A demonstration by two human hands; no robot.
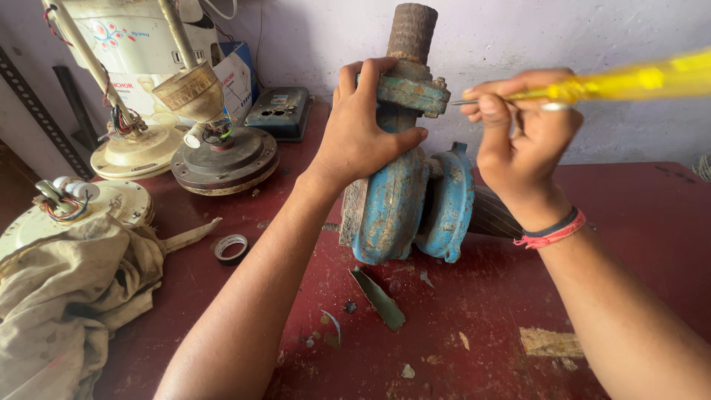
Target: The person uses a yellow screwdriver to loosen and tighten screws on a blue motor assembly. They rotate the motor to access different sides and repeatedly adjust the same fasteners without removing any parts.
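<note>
Bracing blue pump (400, 200) with left hand (363, 133) clasped; right hand (518, 141) pinching yellow screwdriver (592, 85) at flange (411, 92), still bolted.

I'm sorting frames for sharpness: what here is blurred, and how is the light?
Head view: the yellow screwdriver handle in the right hand is smeared by motion; the blue pump gripped by the left hand is sharp; light is soft and even, without glare; edges bow slightly.

Left hand (361, 133) on blue pump (404, 200), right hand (522, 144) with yellow screwdriver (607, 85)
</note>
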